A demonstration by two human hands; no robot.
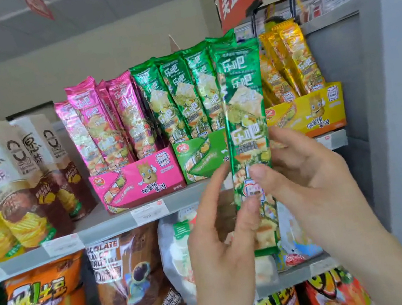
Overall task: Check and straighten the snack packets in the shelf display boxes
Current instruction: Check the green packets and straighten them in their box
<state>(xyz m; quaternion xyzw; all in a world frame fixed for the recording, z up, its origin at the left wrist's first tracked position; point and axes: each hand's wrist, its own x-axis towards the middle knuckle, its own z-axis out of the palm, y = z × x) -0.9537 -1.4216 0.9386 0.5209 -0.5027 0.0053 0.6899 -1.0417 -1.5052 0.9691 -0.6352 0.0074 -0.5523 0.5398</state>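
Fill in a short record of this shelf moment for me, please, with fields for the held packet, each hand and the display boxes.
held item: green packet, upright, in front of the green box
left hand: pinches the packet's lower part, thumb on its front
right hand: holds the packet's right edge, thumb on its front
row on shelf: pink box, green box, yellow box, side by side
packets in boxes: standing, most leaning slightly
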